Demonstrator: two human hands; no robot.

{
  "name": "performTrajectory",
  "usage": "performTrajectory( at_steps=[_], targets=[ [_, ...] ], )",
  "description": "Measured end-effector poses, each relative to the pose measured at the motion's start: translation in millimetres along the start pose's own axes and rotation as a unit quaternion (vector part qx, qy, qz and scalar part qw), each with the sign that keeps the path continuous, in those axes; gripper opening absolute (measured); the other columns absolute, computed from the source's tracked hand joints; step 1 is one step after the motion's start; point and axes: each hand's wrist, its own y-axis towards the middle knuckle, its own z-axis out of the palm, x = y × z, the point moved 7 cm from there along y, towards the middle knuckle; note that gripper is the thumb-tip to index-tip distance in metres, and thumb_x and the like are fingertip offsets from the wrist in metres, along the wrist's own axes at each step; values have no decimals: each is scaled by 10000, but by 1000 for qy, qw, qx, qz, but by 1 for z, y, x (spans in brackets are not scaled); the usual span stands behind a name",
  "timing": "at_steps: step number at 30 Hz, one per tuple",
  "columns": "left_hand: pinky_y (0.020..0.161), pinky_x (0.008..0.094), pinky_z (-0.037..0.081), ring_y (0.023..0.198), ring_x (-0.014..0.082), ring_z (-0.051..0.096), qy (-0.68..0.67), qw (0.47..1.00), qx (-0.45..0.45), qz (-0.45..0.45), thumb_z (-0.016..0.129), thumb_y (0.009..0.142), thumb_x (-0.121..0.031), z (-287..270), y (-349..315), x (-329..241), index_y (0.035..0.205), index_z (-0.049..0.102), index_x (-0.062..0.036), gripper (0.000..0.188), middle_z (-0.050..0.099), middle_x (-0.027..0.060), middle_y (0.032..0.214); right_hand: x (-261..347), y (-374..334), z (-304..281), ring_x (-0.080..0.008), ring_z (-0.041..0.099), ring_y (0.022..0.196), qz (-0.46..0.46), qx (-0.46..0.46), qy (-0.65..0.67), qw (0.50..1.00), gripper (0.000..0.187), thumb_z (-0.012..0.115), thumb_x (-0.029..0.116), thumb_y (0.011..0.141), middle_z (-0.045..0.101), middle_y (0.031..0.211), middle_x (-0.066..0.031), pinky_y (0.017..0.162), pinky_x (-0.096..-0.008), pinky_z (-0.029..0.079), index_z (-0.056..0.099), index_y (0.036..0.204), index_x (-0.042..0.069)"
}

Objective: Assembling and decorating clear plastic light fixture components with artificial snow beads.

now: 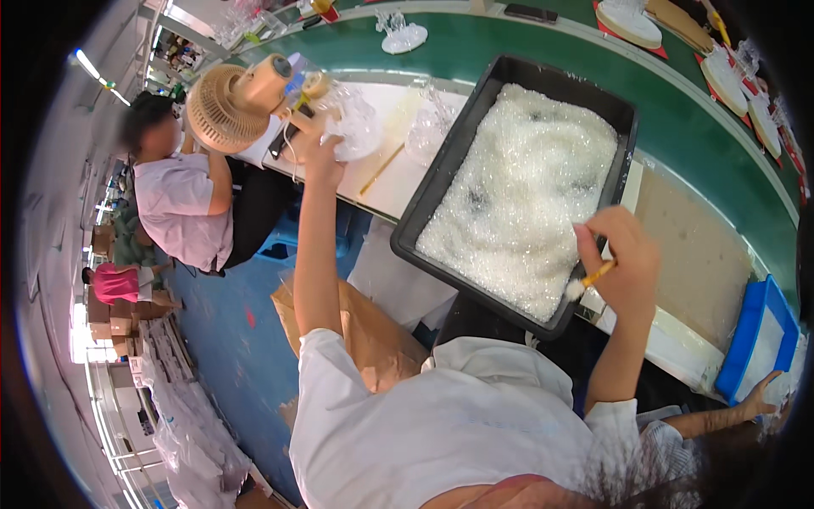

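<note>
My right hand (623,250) is over the near right side of a black tray (410,229), which holds a mound of glittering clear-white beads or granules (526,187). In it is a small brush (597,275) with a yellow handle; its pale bristle tip points down to the left, at the tray's edge. My thumb and forefinger come together above the beads; whether grains are between them is too small to see. Stretched far out to the left, my left hand (322,157) closes on the left edge of a clear plastic figure (354,131) beside the fan. Its fingertips are partly hidden.
A beige fan (229,109) stands left of the figure. Another clear figure (431,127) and a thin yellow stick (381,170) lie on the white table. Beyond runs a green belt (475,42) with figures on it. A blue bin (733,360) is at right; a co-worker (182,187) sits at left.
</note>
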Motion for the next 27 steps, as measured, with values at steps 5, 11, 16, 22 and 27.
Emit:
performTrajectory(
  at_steps=[5, 11, 16, 22, 27],
  targets=[
    [834, 419, 531, 1009, 318, 631, 231, 973, 2, 18, 623, 803, -50, -27, 25, 15, 1184, 557, 61, 403, 631, 190, 1085, -16, 100, 19, -204, 560, 629, -47, 76, 37, 995, 123, 648, 22, 794, 617, 760, -85, 566, -304, 425, 632, 915, 32],
    [931, 442, 462, 1073, 449, 586, 587, 780, -60, 209, 677, 820, -279, -8, -18, -29, 1167, 576, 81, 510, 616, 320, 1097, -83, 263, 203, -294, 678, 766, -47, 193, 10, 980, 216, 664, 227, 777, 689, 806, -136, 727, -369, 525, 676, 874, 34],
    [903, 473, 476, 1016, 447, 611, 601, 760, -112, 220, 569, 907, -308, 7, -51, -25, 1166, 592, 59, 449, 636, 313, 1054, -134, 345, 357, -377, 651, 943, 70, 242, -106, 962, 352, 685, 284, 742, 678, 982, -203, 809, -455, 525, 676, 1042, 99],
    [782, 482, 488, 858, 431, 606, 699, 684, -100, 183, 592, 873, -294, 9, -51, -3, 1125, 653, -10, 384, 654, 225, 949, -151, 358, 422, -375, 647, 985, 84, 160, -79, 980, 539, 722, 351, 797, 649, 1082, -190, 807, -503, 531, 501, 1225, 110],
    [832, 415, 451, 947, 355, 575, 669, 672, -153, 279, 567, 911, -186, 24, -91, -28, 1000, 651, 7, 228, 630, 189, 999, -176, 365, 432, -357, 670, 906, 45, 118, -167, 978, 355, 693, 173, 800, 673, 963, -181, 721, -478, 555, 554, 1117, 91]
  ],
)
